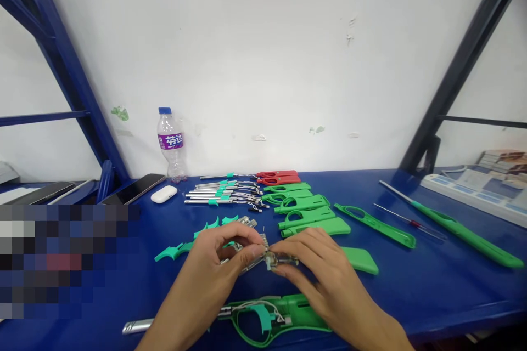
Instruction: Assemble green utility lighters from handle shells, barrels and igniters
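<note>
My right hand grips a small clear lighter fuel tank between thumb and fingers, its pale nozzle end facing left. Thumb and forefinger of my left hand are pinched together right beside that end; what they hold, if anything, is too small to make out. Below my hands lies an open green lighter shell, fitted with a teal trigger, thin wires and a metal tube sticking out to the left. More clear tanks lie behind my left hand, partly hidden by it.
Loose teal triggers lie at left. Behind are several metal tubes with wires, green shell halves and red shells. A green lighter and a thin rod lie at right. A bottle, earbud case and phone stand back left.
</note>
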`<control>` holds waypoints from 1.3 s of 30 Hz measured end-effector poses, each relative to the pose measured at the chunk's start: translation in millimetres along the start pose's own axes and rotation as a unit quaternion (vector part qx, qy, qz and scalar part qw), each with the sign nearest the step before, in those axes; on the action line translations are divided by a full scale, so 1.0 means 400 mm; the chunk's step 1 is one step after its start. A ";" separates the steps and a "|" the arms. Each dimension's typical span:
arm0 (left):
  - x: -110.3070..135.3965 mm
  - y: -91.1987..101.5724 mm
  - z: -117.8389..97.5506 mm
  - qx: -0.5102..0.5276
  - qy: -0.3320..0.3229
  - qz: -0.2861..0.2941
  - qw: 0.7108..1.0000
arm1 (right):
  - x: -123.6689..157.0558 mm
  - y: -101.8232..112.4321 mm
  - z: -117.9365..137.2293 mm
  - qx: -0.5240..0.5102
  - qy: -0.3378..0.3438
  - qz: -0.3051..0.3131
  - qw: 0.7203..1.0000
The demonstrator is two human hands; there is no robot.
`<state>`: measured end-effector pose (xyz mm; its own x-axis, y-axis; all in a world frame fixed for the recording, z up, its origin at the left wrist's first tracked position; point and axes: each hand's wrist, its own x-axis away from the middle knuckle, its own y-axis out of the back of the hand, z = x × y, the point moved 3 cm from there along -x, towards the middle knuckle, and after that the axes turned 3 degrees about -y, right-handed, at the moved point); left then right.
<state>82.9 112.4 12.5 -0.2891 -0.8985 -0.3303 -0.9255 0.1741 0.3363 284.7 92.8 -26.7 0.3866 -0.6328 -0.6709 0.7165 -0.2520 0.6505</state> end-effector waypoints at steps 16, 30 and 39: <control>0.006 -0.022 0.005 -0.054 -0.075 -0.045 0.995 | -0.006 0.008 0.018 -0.025 0.010 0.009 1.000; 0.015 -0.030 -0.006 -0.154 -0.225 -0.067 0.960 | -0.004 0.007 0.014 -0.046 0.009 0.013 0.999; 0.029 -0.044 -0.022 -0.224 -0.355 -0.091 0.903 | -0.005 0.010 0.021 -0.059 -0.010 0.066 0.996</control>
<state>98.0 95.3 10.4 -0.3741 -0.3836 -0.8443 -0.8270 -0.2740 0.4909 282.1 87.0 -19.8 0.4711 -0.6701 -0.5736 0.7236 -0.0782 0.6858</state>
